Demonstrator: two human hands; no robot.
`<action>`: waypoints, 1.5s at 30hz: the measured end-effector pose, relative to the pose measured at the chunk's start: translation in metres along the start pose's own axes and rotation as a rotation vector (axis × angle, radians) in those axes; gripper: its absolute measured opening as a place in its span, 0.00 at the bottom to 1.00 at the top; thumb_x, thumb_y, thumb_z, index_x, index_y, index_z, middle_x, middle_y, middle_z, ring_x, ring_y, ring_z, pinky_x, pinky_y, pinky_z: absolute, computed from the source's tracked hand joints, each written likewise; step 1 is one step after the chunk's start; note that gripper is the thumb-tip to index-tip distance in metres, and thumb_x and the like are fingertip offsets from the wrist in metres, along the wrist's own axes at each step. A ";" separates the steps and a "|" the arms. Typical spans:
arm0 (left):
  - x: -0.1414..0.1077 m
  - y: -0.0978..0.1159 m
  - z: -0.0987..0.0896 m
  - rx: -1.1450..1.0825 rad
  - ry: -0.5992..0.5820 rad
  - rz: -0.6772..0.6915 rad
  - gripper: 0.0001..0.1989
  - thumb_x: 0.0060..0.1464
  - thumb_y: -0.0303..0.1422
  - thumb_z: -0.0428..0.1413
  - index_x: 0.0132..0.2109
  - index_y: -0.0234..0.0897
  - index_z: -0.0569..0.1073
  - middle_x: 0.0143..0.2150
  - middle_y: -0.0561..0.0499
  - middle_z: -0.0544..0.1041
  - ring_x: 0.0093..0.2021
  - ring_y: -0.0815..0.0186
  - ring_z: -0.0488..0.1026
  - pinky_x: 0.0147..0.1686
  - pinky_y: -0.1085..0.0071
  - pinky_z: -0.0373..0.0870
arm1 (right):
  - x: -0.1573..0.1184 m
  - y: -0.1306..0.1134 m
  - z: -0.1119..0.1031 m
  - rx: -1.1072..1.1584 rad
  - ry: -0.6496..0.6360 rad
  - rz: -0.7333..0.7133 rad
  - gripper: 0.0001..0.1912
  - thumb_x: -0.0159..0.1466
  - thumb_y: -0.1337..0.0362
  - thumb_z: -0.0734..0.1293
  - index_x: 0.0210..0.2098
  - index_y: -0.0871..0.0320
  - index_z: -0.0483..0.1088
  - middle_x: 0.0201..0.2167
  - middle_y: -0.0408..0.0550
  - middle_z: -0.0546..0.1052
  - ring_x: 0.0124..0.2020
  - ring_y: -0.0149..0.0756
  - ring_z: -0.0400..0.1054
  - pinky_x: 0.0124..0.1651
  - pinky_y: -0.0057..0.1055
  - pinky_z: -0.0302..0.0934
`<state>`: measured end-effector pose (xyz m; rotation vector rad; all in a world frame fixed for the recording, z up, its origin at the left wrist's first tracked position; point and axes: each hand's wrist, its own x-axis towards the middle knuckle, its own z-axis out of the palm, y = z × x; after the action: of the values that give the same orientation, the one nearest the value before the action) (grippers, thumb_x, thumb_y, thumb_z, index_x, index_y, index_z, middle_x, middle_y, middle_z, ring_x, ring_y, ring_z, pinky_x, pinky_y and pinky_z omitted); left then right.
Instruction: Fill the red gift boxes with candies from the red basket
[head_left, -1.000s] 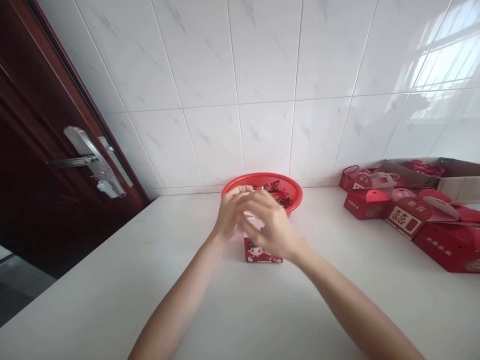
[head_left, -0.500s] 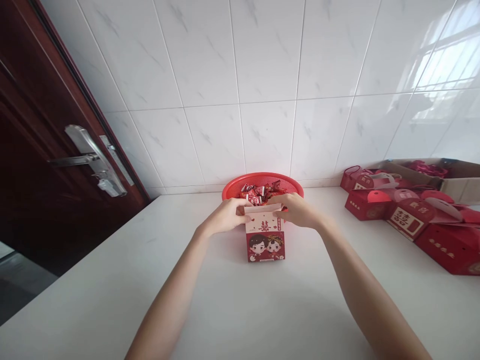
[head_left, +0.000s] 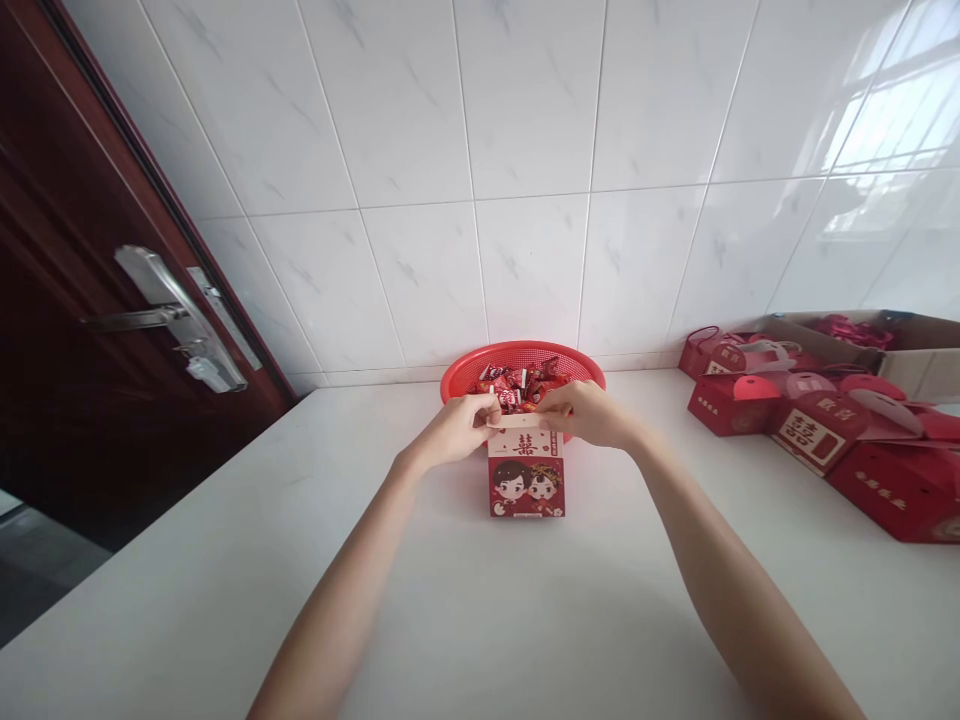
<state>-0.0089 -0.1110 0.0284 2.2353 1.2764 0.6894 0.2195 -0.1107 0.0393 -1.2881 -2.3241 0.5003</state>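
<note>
A red and cream candy box [head_left: 527,482] with two cartoon figures printed on its front stands upright on the white table. My left hand [head_left: 466,425] pinches the left end of the box's top flap, and my right hand [head_left: 585,412] pinches the right end. The flap is folded toward me over the top of the front panel. Just behind the box sits a red plastic basket [head_left: 459,376], with wrapped candies [head_left: 511,386] inside it. My hands and the box hide the basket's near side.
On the right stand several red gift boxes [head_left: 819,430] with handles, beside an open cardboard carton [head_left: 926,365] holding something pink-red. A tiled wall [head_left: 525,250] backs the table [head_left: 450,600]. At the left is a dark door [head_left: 67,200] with a metal handle and keys.
The box's top flap, which stood up at the rear edge, is now bent forward and down. Both hands have shifted slightly inward along it. The camera view has moved slightly.
</note>
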 end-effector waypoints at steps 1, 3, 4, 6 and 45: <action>0.000 0.001 -0.001 0.003 -0.009 -0.003 0.02 0.49 0.28 0.52 0.30 0.38 0.65 0.30 0.55 0.71 0.32 0.66 0.69 0.32 0.71 0.62 | 0.001 0.000 0.001 -0.007 0.006 0.016 0.06 0.60 0.68 0.67 0.33 0.56 0.77 0.30 0.45 0.79 0.32 0.35 0.70 0.32 0.28 0.56; -0.001 0.001 -0.003 0.006 -0.037 -0.013 0.02 0.47 0.28 0.53 0.30 0.39 0.66 0.30 0.55 0.71 0.31 0.66 0.69 0.31 0.72 0.62 | 0.002 0.000 0.003 -0.006 0.013 0.039 0.05 0.59 0.69 0.68 0.33 0.57 0.77 0.32 0.46 0.79 0.34 0.35 0.70 0.33 0.28 0.57; -0.002 0.001 -0.004 0.007 -0.051 -0.016 0.03 0.46 0.28 0.54 0.31 0.39 0.66 0.30 0.55 0.72 0.32 0.66 0.69 0.31 0.72 0.62 | 0.003 0.000 0.004 -0.002 0.016 0.046 0.04 0.59 0.69 0.68 0.33 0.57 0.76 0.33 0.46 0.79 0.34 0.35 0.70 0.33 0.28 0.57; -0.003 0.001 -0.007 0.010 -0.072 -0.009 0.04 0.47 0.31 0.56 0.31 0.39 0.67 0.31 0.55 0.72 0.32 0.65 0.69 0.31 0.71 0.63 | 0.004 0.000 0.006 0.010 0.019 0.054 0.03 0.58 0.70 0.68 0.32 0.57 0.74 0.32 0.45 0.79 0.33 0.34 0.70 0.32 0.27 0.56; -0.003 0.002 -0.004 -0.053 -0.131 -0.050 0.19 0.55 0.48 0.55 0.30 0.37 0.78 0.29 0.53 0.77 0.32 0.63 0.70 0.32 0.69 0.64 | 0.001 0.006 0.006 0.163 -0.165 0.172 0.11 0.58 0.74 0.66 0.21 0.58 0.63 0.20 0.41 0.73 0.23 0.35 0.74 0.24 0.26 0.63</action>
<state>-0.0115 -0.1139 0.0323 2.1607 1.2306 0.5423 0.2195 -0.1072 0.0313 -1.4213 -2.2569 0.8646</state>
